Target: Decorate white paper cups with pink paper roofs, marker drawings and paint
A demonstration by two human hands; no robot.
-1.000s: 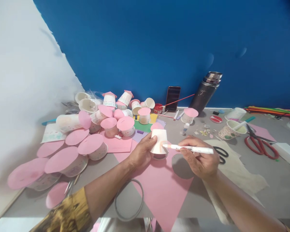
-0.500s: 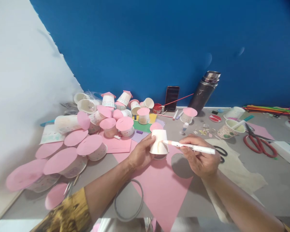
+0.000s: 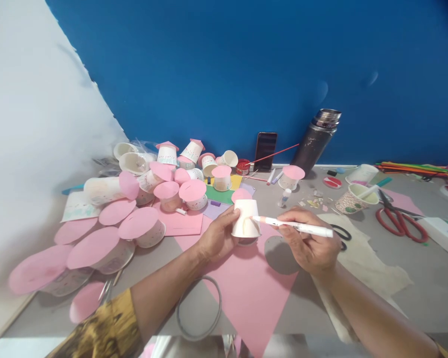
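My left hand (image 3: 223, 233) grips a white paper cup (image 3: 245, 211) turned upside down, its rim facing me and downward. A pale peach outline shows on the cup's side. Between the fingers and thumb of my right hand (image 3: 309, 241) is a white marker (image 3: 298, 226), its peach tip at the cup's wall. Under both hands lies a pink paper sheet (image 3: 250, 298) with a round hole (image 3: 281, 256) cut in it, hanging over the table's front edge.
Several paper cups with pink paper discs (image 3: 138, 223) crowd the left side. A dark flask (image 3: 315, 141) and a phone (image 3: 266, 151) stand by the blue wall. Red-handled scissors (image 3: 401, 226), a patterned cup (image 3: 356, 199) and a cloth (image 3: 373, 263) are at right. A grey ring (image 3: 220, 306) lies in front.
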